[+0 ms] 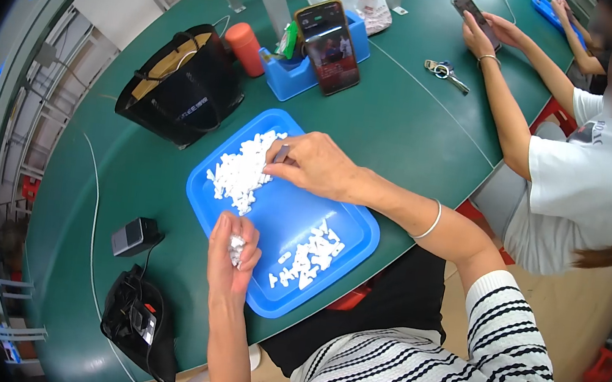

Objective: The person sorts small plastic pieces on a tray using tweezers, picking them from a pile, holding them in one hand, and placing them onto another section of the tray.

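A blue plastic tray (291,216) lies before me on the green table. Small white plastic parts form a dense pile (233,174) at its far left. A smaller, looser group of the same parts (313,254) lies at its near right. My left hand (232,252) is above the tray's left edge, fingers curled around several white parts in the palm. My right hand (317,166) is at the right side of the dense pile, its fingers closed on a small flat grey blade-like tool (281,154). Whether its fingertips also pinch a white part, I cannot tell.
Behind the tray stand a black bag (181,92), a red cylinder (246,48), and a phone (329,47) propped on a blue holder (289,78). Keys (446,75) lie toward another person with a phone. A dark box (136,237) and black pouch (141,323) sit left.
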The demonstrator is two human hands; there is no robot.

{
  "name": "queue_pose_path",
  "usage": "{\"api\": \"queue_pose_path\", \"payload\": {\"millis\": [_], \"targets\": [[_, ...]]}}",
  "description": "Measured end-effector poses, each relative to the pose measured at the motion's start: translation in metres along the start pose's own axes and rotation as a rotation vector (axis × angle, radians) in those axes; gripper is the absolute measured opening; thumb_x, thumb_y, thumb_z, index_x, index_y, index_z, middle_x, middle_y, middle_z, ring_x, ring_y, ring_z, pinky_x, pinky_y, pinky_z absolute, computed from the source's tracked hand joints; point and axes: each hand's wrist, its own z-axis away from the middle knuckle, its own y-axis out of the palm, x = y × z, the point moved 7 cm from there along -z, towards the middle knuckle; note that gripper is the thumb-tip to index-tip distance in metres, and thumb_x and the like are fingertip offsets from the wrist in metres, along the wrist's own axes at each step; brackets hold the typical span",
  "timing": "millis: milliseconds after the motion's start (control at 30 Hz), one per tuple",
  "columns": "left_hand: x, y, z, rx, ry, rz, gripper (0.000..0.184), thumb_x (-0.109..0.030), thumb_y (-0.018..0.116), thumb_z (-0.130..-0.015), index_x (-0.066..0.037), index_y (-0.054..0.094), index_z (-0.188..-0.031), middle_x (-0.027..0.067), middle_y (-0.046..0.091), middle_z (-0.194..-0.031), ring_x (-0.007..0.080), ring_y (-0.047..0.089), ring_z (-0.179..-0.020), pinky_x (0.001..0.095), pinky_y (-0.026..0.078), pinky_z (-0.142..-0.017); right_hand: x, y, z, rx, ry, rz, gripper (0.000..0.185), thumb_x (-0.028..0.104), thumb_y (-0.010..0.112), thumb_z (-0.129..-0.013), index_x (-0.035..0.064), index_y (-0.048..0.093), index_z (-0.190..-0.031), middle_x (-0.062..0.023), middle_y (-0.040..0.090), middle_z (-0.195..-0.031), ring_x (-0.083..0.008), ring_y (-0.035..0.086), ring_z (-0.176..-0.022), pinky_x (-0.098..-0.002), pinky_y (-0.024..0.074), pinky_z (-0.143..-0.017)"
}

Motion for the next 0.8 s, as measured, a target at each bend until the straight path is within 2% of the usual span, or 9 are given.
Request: {"api": "queue_pose_path", "payload": {"millis": [67, 100, 267, 367, 467, 533, 700, 800], "targets": [[0.0, -0.002, 0.0, -0.113, -0.01, -0.195, 0.021, -0.024, 0.05, -0.097, -0.007, 0.049, -0.085, 0.0061, 0.052, -0.073, 0.0067, 0.039, -0.047, 0.0159, 0.026, -0.035, -0.002, -0.002, 0.002, -0.022, 0.011, -0.006, 0.016, 0.017, 0.066, -0.083, 0.0029, 0.067, -0.089, -0.0129, 0.068, -0.077, -0.0228, 0.065, -0.065, -0.0315, 0.0501, -0.06], [0.001, 0.0, -0.001, -0.11, -0.015, -0.199, 0.021, -0.024, 0.05, -0.097, -0.007, 0.049, -0.085, 0.0061, 0.052, -0.073, 0.0067, 0.039, -0.047, 0.0159, 0.026, -0.035, -0.002, 0.0, 0.002, -0.007, 0.009, 0.004, 0.016, 0.017, 0.067, -0.082, 0.0022, 0.067, -0.088, -0.0126, 0.068, -0.079, -0.023, 0.065, -0.065, -0.0313, 0.0501, -0.06], [-0.002, 0.004, -0.001, -0.245, 0.018, -0.412, 0.02, -0.022, 0.051, -0.097, -0.003, 0.055, -0.104, 0.0051, 0.054, -0.074, 0.0045, 0.04, -0.046, 0.016, 0.027, -0.036, 0.008, -0.007, 0.002, 0.016, -0.029, -0.106, 0.016, 0.015, 0.067, -0.082, -0.0002, 0.067, -0.086, -0.011, 0.069, -0.085, -0.0224, 0.066, -0.068, -0.0297, 0.0507, -0.063], [-0.001, 0.003, -0.001, -0.279, 0.026, -0.451, 0.022, -0.023, 0.051, -0.097, -0.003, 0.054, -0.104, 0.0038, 0.055, -0.074, 0.0028, 0.04, -0.045, 0.0143, 0.026, -0.034, 0.028, -0.001, 0.008, 0.175, -0.069, -0.339, 0.017, 0.014, 0.066, -0.083, -0.0021, 0.067, -0.088, -0.0074, 0.069, -0.087, -0.0192, 0.067, -0.073, -0.0279, 0.0523, -0.069], [0.003, 0.0, -0.001, -0.256, -0.013, -0.45, 0.02, -0.023, 0.051, -0.097, -0.004, 0.055, -0.102, 0.0034, 0.055, -0.073, 0.0028, 0.04, -0.044, 0.0141, 0.026, -0.034, 0.037, 0.008, 0.012, 0.225, -0.124, -0.447, 0.017, 0.014, 0.066, -0.084, -0.002, 0.068, -0.088, -0.0071, 0.069, -0.088, -0.0187, 0.067, -0.075, -0.0287, 0.0523, -0.071], [0.003, -0.004, -0.001, -0.25, -0.007, -0.48, 0.019, -0.023, 0.052, -0.096, -0.004, 0.056, -0.1, 0.0037, 0.055, -0.072, 0.0036, 0.041, -0.045, 0.0151, 0.026, -0.035, 0.037, 0.008, 0.012, 0.233, -0.108, -0.456, 0.018, 0.015, 0.066, -0.083, -0.002, 0.068, -0.088, -0.0075, 0.069, -0.088, -0.0183, 0.067, -0.077, -0.0297, 0.0524, -0.073], [0.0, 0.0, 0.0, -0.252, 0.06, -0.566, 0.017, -0.022, 0.054, -0.095, -0.005, 0.057, -0.095, 0.0041, 0.057, -0.073, 0.0042, 0.042, -0.046, 0.016, 0.027, -0.037, 0.032, 0.005, 0.011, 0.235, -0.046, -0.386, 0.015, 0.013, 0.066, -0.083, -0.0017, 0.067, -0.086, -0.0069, 0.069, -0.087, -0.0171, 0.066, -0.073, -0.0275, 0.0511, -0.068], [-0.006, -0.003, 0.002, -0.304, 0.115, -0.566, 0.016, -0.02, 0.054, -0.095, -0.004, 0.057, -0.097, 0.004, 0.058, -0.074, 0.0039, 0.043, -0.049, 0.0155, 0.026, -0.04, 0.025, -0.014, 0.004, 0.087, -0.012, -0.289, 0.013, 0.011, 0.065, -0.083, -0.0016, 0.067, -0.084, -0.0069, 0.069, -0.083, -0.0136, 0.064, -0.069, -0.0258, 0.05, -0.064]]}}
